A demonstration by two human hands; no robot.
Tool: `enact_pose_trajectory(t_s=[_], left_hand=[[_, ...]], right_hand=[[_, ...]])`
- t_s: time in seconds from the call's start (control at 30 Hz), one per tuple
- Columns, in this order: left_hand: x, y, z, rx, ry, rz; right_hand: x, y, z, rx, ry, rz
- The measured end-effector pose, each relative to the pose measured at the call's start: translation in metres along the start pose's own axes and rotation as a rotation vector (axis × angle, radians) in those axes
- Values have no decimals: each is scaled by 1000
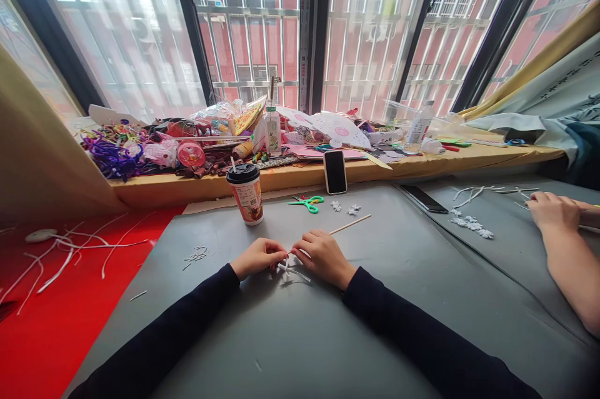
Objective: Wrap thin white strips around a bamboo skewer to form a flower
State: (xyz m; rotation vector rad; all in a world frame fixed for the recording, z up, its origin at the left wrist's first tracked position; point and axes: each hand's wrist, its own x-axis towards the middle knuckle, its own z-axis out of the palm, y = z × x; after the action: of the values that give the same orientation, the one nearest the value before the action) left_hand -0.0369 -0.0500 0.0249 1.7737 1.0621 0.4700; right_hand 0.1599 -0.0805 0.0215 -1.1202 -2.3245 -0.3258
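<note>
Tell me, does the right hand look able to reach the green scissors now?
Probably yes: the green scissors lie just beyond the right hand with nothing seen between, though that hand seems busy near a white strip.

print on the cup (248, 199) and window frame (312, 30) seems illegibly small.

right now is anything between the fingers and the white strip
Nothing visible: the left hand and right hand are both right at the strip. The cup and scissors sit beyond the hands, toward the window.
</note>
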Motion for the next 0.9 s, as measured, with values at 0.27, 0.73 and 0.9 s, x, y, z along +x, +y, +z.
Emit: enact_pose_trajectory(t_s=[0.27,0.73,0.9], left_hand=[[-1,1,0,-1,12,1],[-1,2,2,13,26,7],[-1,2,2,9,25,1]], right_hand=[[0,0,0,7,-5,2],[0,0,1,-3,3,0],[0,0,0,15,-6,4]])
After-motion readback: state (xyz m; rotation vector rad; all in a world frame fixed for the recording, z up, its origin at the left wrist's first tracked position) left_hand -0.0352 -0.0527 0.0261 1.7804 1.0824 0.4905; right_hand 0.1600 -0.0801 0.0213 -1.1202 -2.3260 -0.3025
